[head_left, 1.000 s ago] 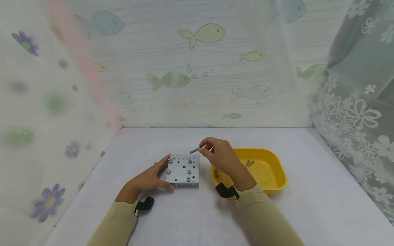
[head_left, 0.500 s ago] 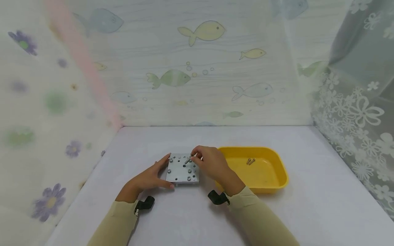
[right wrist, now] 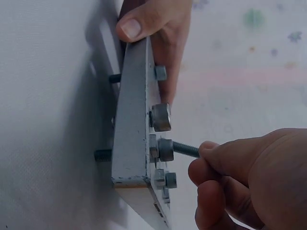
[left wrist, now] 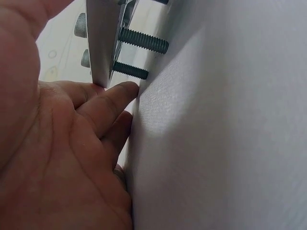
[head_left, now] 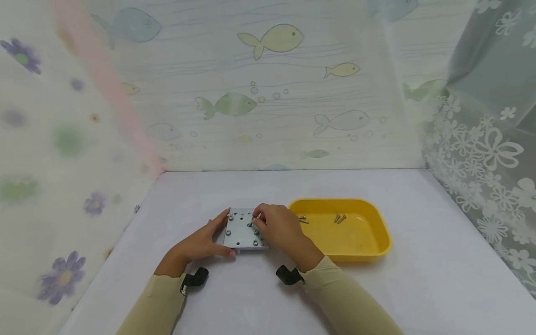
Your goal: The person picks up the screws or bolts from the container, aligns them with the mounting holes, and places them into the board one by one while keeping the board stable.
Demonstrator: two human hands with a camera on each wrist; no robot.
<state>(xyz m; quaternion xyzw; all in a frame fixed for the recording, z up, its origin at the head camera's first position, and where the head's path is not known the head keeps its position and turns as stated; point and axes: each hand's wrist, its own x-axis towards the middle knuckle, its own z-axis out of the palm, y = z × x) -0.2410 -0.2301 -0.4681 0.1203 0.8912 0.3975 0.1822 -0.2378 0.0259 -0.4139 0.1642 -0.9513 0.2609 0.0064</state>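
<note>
A square metal plate (head_left: 240,235) with holes and several socket-head bolts set in it lies on the white table. Threaded bolt ends (left wrist: 144,40) stick out of its underside in the left wrist view. My left hand (head_left: 203,242) holds the plate by its left side, thumb on the near edge and fingers at the far corner. Between thumb and fingers my right hand (head_left: 279,228) pinches one more bolt (right wrist: 186,149) by its head end, which is hidden by the fingertips. Its threaded tip points down at the plate's middle hole in the head view.
Right of the plate stands a yellow tray (head_left: 341,256) holding several loose bolts (head_left: 340,218). Fish-printed curtain (head_left: 234,139) hangs behind the table, with flowered sheets on both sides.
My right hand has moved left and down from beside the tray, bringing the bolt over the plate's middle. The left hand keeps its hold on the plate.
</note>
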